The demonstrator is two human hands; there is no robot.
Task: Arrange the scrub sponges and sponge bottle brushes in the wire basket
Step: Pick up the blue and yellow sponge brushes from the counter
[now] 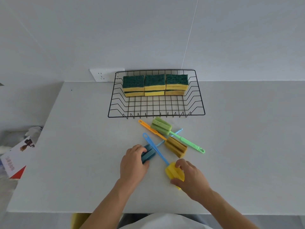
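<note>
A black wire basket (196, 103) stands at the back of the white table, with several green-and-yellow scrub sponges (154, 84) stacked in a row along its far wall. In front of it lie crossed sponge bottle brushes: a green one (161, 126), an orange-handled one with a brown-yellow head (176, 146), a dark blue-headed one (148, 154) and a yellow-headed one with a blue handle (174, 173). My left hand (134, 164) is closed around the dark blue sponge head. My right hand (189, 178) grips the yellow sponge head between thumb and fingers.
A wall socket (102, 75) sits on the wall left of the basket. A thin white cord (189, 35) runs down the wall behind the basket. Beyond the table's left edge lie a red-and-white printed box (15, 160) and crumpled cloth (33, 130).
</note>
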